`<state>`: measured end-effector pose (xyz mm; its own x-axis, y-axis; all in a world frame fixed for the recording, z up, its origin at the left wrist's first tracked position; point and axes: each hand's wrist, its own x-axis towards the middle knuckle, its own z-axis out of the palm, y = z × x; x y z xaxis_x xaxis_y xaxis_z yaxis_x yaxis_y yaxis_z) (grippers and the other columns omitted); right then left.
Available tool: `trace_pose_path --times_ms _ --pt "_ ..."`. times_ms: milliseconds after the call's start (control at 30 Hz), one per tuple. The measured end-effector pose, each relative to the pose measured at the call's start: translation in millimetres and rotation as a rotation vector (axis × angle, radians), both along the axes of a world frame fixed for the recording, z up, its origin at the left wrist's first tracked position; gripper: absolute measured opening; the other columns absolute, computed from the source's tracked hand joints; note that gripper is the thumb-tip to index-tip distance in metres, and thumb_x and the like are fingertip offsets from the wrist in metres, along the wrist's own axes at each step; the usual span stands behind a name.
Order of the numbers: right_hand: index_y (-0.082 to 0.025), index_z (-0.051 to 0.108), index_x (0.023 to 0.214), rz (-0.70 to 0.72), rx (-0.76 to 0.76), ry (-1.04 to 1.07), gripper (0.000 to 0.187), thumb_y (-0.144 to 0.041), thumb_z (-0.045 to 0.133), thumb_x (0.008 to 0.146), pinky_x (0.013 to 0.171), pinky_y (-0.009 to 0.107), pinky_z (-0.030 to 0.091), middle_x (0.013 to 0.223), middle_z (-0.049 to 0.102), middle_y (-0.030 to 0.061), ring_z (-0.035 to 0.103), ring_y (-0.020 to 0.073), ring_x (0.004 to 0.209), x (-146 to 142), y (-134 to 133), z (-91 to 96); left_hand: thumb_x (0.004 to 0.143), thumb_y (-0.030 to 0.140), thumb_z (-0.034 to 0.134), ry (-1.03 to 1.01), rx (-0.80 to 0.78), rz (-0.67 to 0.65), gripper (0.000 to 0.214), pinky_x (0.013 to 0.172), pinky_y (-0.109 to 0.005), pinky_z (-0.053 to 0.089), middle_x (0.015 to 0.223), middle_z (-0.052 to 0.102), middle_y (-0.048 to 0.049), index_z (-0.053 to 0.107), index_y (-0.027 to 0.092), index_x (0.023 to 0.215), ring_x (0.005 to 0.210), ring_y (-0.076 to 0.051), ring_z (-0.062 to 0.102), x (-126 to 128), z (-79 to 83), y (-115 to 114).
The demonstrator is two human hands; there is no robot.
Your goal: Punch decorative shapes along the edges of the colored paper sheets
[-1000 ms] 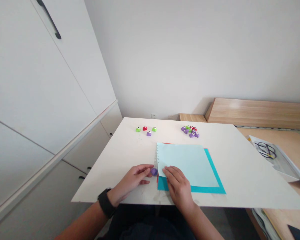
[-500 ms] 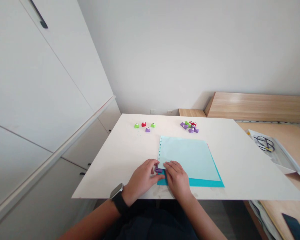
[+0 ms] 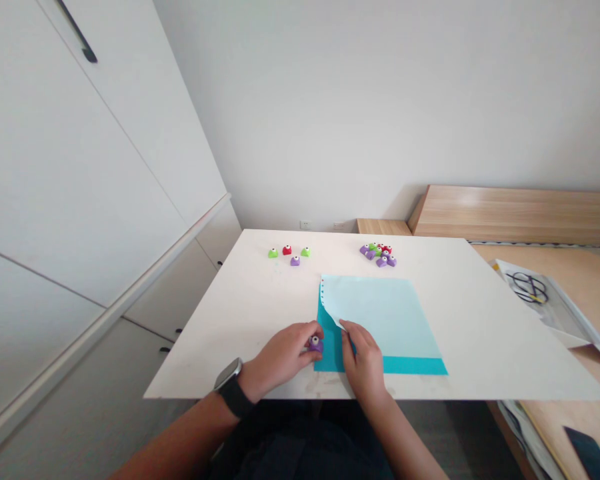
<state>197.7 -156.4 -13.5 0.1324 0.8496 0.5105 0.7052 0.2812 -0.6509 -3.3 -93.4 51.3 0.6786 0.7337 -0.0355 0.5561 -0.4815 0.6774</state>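
Note:
My left hand [image 3: 300,343], with a dark watch on its wrist, has thumb and fingers closed around a small purple one-eyed piece [image 3: 315,344] at the left edge of a teal sheet [image 3: 415,365]. On that sheet lies a pale blue sheet [image 3: 380,307] with a row of holes along its left edge. My right hand [image 3: 363,353] pinches the pale sheet's near left corner, which is curled up and to the right. Teal shows beneath the lifted part. The fingertips partly hide the pinched corner.
Toward the back left of the white table [image 3: 250,293] stand a red one-eyed piece [image 3: 287,250], two green ones and a purple one [image 3: 295,261]. A cluster of similar pieces [image 3: 379,253] sits at the back right. A side surface holds a coiled cable [image 3: 529,288] and a phone [image 3: 590,452].
My right hand has moved slightly right, peeling the pale sheet's near left corner up off the teal one. In my left hand the purple piece has turned so its eye faces up.

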Motion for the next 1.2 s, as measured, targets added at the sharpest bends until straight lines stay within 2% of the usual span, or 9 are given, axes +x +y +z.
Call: trace_pose_path --times_ms 100,233,400,500,567,667,767,900,1200 --pt "-0.022 0.066 0.126 0.001 0.003 -0.012 0.035 -0.019 0.042 0.101 0.096 0.044 0.057 0.116 0.070 0.0115 0.066 0.0247 0.110 0.6 -0.3 1.3 0.087 0.031 0.067 0.019 0.008 -0.013 0.032 0.093 -0.036 0.046 0.108 0.068 -0.0065 0.064 0.026 0.118 0.102 -0.026 0.063 -4.5 -0.8 2.1" --pt "-0.023 0.065 0.128 0.055 0.001 -0.059 0.037 -0.015 0.043 0.099 0.100 0.046 0.055 0.120 0.069 0.0106 0.064 0.0248 0.115 0.8 -0.7 1.8 0.094 0.034 0.057 0.035 0.102 0.146 0.032 0.092 -0.036 0.047 0.110 0.067 -0.0080 0.059 0.027 0.125 0.099 -0.025 0.064 -8.2 -4.3 11.1" --pt "-0.024 0.063 0.132 0.192 0.038 -0.191 0.042 -0.010 0.047 0.096 0.109 0.049 0.050 0.129 0.067 0.0077 0.055 0.0260 0.129 0.0 0.3 1.4 0.097 0.047 0.051 0.252 0.223 0.296 0.030 0.080 -0.035 0.047 0.095 0.066 -0.0087 0.060 0.024 0.114 0.088 -0.027 0.064 -12.8 -11.0 20.4" --pt "-0.023 0.064 0.132 0.238 0.020 -0.261 0.044 -0.008 0.049 0.094 0.108 0.050 0.050 0.130 0.067 0.0082 0.054 0.0266 0.130 -0.2 0.5 1.9 0.087 0.054 0.066 0.236 0.144 0.224 0.045 0.081 -0.033 0.047 0.100 0.064 -0.0080 0.059 0.024 0.120 0.089 -0.026 0.064 -24.8 -12.2 25.7" --pt "-0.023 0.064 0.132 0.244 0.011 -0.284 0.044 -0.008 0.049 0.093 0.108 0.050 0.051 0.129 0.067 0.0086 0.055 0.0269 0.128 -0.2 0.2 2.2 0.083 0.047 0.072 0.177 0.060 0.119 0.058 0.083 -0.033 0.048 0.109 0.062 -0.0076 0.054 0.026 0.134 0.088 -0.023 0.063 -35.1 -10.1 30.9" --pt "-0.022 0.065 0.131 0.240 0.003 -0.298 0.043 -0.008 0.049 0.093 0.107 0.050 0.051 0.129 0.067 0.0088 0.055 0.0273 0.127 -0.3 -0.3 2.6 0.089 0.030 0.065 0.102 0.038 0.008 0.046 0.091 -0.033 0.047 0.119 0.059 -0.0074 0.057 0.029 0.134 0.096 -0.022 0.063 -45.6 -4.4 39.2" --pt "-0.021 0.065 0.131 0.239 -0.002 -0.299 0.044 -0.007 0.050 0.093 0.106 0.048 0.052 0.126 0.067 0.0093 0.056 0.0270 0.124 -0.6 -0.5 3.2 0.091 0.023 0.059 0.071 0.096 0.018 0.029 0.095 -0.033 0.045 0.116 0.062 -0.0069 0.065 0.025 0.120 0.100 -0.022 0.062 -46.3 -0.2 44.1" --pt "-0.022 0.065 0.132 0.234 0.003 -0.310 0.044 -0.007 0.051 0.092 0.105 0.047 0.052 0.124 0.068 0.0098 0.057 0.0265 0.119 -1.4 -0.3 3.7 0.088 0.032 0.067 0.098 0.098 0.036 0.031 0.082 -0.032 0.048 0.113 0.063 -0.0050 0.064 0.025 0.118 0.078 -0.018 0.061 -41.1 -1.0 44.7" --pt "-0.019 0.064 0.131 0.181 0.037 -0.342 0.043 -0.006 0.054 0.091 0.106 0.045 0.052 0.125 0.067 0.0101 0.056 0.0265 0.121 -1.0 -1.1 -2.6 0.092 0.030 0.065 -0.021 0.052 0.010 0.020 0.085 -0.032 0.048 0.101 0.066 -0.0040 0.066 0.023 0.111 0.085 -0.019 0.062 -31.8 -7.9 42.6"
